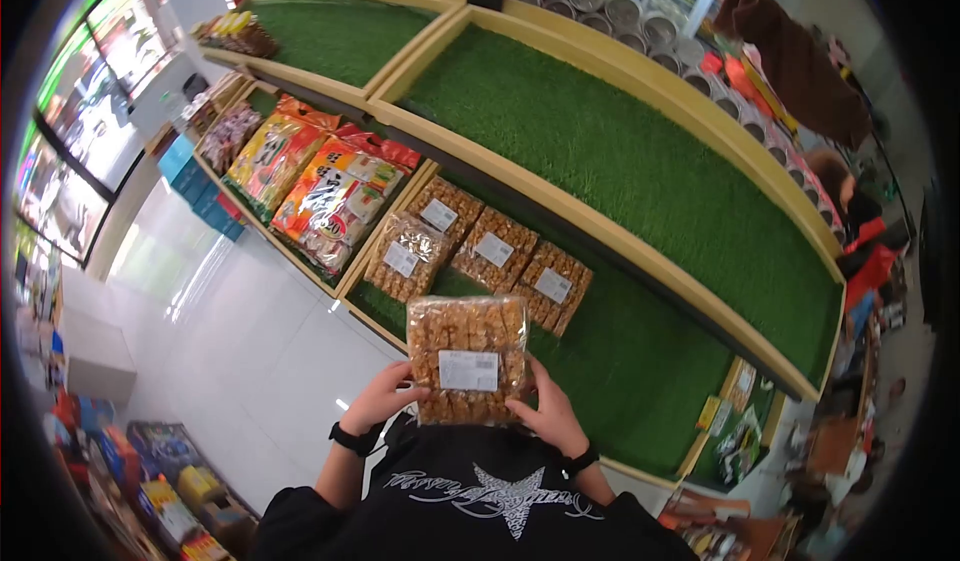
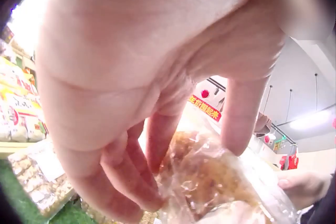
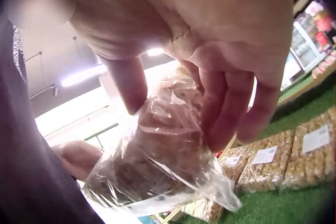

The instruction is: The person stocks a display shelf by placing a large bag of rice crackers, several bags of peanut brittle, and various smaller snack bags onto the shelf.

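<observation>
A clear-wrapped package of brown nut-like pieces (image 1: 468, 331) with a white label is held in front of the person's dark shirt. The left hand (image 1: 385, 398) grips its left edge, thumb on the front face. On the opposite edge the right hand (image 1: 550, 411) grips it the same way. In the left wrist view the left hand (image 2: 131, 77) curls its fingers behind the crinkled wrapper (image 2: 205, 176). The right wrist view has the right hand (image 3: 210, 40) pinching the wrapped package (image 3: 157, 150) between thumb and fingers.
Several similar packages (image 1: 493, 249) lie on the green-lined lower shelf (image 1: 640, 361). Left of them, behind a wooden divider, are colourful snack bags (image 1: 335, 196). The upper shelf (image 1: 600, 151) has bare green lining. Small packets (image 1: 740, 446) sit at the shelf's right end.
</observation>
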The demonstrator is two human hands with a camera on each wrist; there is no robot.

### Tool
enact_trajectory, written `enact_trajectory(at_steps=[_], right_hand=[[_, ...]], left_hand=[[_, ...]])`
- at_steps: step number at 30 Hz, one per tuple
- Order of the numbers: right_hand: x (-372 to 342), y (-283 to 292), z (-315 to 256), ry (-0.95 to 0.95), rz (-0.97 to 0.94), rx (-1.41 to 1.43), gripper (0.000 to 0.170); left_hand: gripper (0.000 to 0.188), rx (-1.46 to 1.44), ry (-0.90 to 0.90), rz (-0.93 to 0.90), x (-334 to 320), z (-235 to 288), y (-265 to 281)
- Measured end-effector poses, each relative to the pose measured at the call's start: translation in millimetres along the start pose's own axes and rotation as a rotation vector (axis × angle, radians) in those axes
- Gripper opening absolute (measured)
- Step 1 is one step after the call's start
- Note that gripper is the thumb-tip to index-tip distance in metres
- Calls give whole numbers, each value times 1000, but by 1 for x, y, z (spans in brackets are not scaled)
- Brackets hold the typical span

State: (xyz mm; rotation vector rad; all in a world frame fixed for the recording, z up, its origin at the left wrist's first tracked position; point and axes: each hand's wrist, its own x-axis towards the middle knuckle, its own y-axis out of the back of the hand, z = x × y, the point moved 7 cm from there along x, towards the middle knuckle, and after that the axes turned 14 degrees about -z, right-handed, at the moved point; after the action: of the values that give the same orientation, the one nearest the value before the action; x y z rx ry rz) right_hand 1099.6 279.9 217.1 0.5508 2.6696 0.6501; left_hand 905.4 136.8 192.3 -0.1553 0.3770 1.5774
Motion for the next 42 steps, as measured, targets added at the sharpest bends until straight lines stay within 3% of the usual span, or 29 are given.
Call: enact_trajectory(at_steps=[1,2,4,5,8,10,13,15,17,19,22,23,24,26,27,31,37,40,42], right_hand=[[7,-4,2,-41,13,17,70],[6,-10,2,-113,-14,139,69],[16,-16,7,-216,-20,128,71],[21,-23,13,-275,-53,226,69],[40,-43,46,-279,57,153,65],[51,-57,71,-308,60,220,63],[71,-75,102,-520,-45,169,63],[84,-100,119,-572,5,862,67],[103,-112,135,-596,78,946,68],[116,-118,139,-607,145,1056,69],[142,-112,155,-593,230,1214,68],[147,-111,158,-618,218,1217,68],[152,-110,157,-611,222,1226,68],[158,-106,159,-646,209,1149,69],[161,-107,159,-616,189,1145,70],[165,-111,161,-687,189,1071,71],[172,-113,148,-537,115,1127,73],[168,-117,159,-604,113,1079,73],[160,-118,166,-703,126,1052,71]], left_hand=[[36,-178,31,-72,12,-9,5],[36,-177,60,-112,14,-19,5],[49,-131,49,-84,30,-28,21],[65,-117,41,-57,37,-24,28],[77,21,209,-248,73,-45,44],[79,-80,223,-296,94,-70,46],[82,-136,124,-300,128,-99,54],[81,-42,40,-300,150,-86,59],[83,-100,54,-304,173,-118,62],[85,-283,91,-326,185,-116,69],[87,-291,172,-317,215,-128,73],[83,-42,113,-289,228,-155,79],[83,-31,115,-292,228,-147,81],[85,295,529,-321,225,-141,85],[87,317,486,-309,226,-143,86],[85,291,435,-285,226,-154,81],[78,181,369,-196,216,-149,77],[73,141,307,-164,207,-124,76],[68,-69,303,-147,194,-105,74]])
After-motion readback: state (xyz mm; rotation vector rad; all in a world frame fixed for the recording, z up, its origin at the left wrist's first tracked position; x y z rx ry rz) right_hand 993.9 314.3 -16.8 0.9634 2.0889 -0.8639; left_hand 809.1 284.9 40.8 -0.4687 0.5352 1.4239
